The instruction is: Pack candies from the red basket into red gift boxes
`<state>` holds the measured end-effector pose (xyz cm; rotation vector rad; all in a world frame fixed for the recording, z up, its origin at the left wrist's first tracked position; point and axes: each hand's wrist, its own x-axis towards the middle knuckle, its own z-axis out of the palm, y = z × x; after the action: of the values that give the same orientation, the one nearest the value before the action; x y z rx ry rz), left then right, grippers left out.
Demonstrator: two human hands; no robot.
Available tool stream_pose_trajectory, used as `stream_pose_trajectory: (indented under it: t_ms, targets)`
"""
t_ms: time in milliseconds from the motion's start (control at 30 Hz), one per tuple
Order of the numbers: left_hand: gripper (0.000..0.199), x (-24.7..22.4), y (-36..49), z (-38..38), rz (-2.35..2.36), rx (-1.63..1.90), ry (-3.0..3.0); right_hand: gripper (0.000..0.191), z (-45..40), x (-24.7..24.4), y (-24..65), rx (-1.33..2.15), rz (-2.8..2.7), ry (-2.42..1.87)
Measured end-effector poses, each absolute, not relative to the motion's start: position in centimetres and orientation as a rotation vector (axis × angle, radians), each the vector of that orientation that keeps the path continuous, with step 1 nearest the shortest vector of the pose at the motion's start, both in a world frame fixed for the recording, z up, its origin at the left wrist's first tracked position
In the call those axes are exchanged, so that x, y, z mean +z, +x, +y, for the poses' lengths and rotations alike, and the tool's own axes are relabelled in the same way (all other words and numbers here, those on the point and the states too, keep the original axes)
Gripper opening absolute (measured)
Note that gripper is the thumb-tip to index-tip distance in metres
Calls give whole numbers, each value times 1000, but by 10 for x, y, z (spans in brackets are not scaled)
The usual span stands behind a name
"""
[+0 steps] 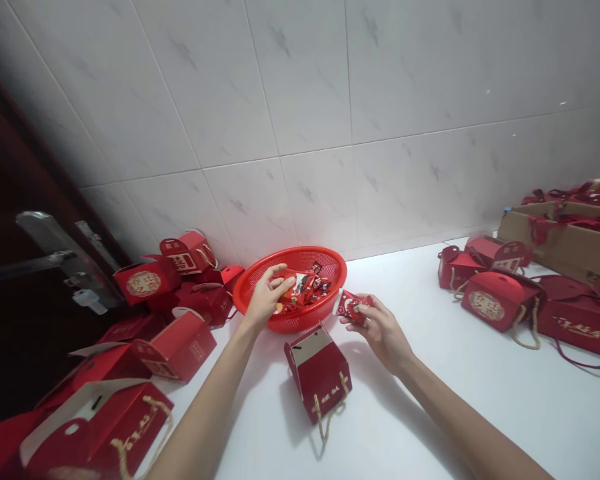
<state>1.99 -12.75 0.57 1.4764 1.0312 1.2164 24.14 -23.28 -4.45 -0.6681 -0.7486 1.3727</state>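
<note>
A red plastic basket (290, 323) with wrapped candies (313, 287) in it stands near the wall. My left hand (270, 293) is over the basket's left part, its thumb and fingers closed on a red candy packet (296, 283). To the right of the basket, my right hand (380, 330) grips another red and white packet (351, 307). Between my forearms a dark red gift box (320, 373) with a rope handle sits on the white table, its top open towards the basket.
Several red gift boxes (175, 343) crowd the left side beside a dark door with a metal handle (55, 260). More red boxes (503, 300) and a cardboard carton (560, 240) stand at the right. A tiled wall (310, 100) runs behind the table (410, 427).
</note>
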Motion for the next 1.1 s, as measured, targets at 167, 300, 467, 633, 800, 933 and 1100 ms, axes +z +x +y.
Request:
stream_pose_trajectory:
  t_ms: [167,300,467,633,800,933,1100]
  targets:
    - [58,5,22,-143,957,1197,1658,39,-236,-42,239,1357,-761,-678]
    - [33,8,21,-151,982,1089,1853,40,-237,-43,240,1362,-815,-717]
    - [37,10,21,-155,954,980,1940,37,-233,-46,242,1323,-809,-730]
    - [54,7,24,-155,837,899,2036,34,-230,-46,244,1327,-764,-739]
    - [54,3,23,-156,742,940,2027,33,-230,-46,246,1357,-730,-770]
    - [67,7,17,-161,741,951,1983,33,-234,-38,249,1357,-754,-770]
    - [73,17,18,-173,681,888,1948,33,-244,-27,248,1303,-888,-686]
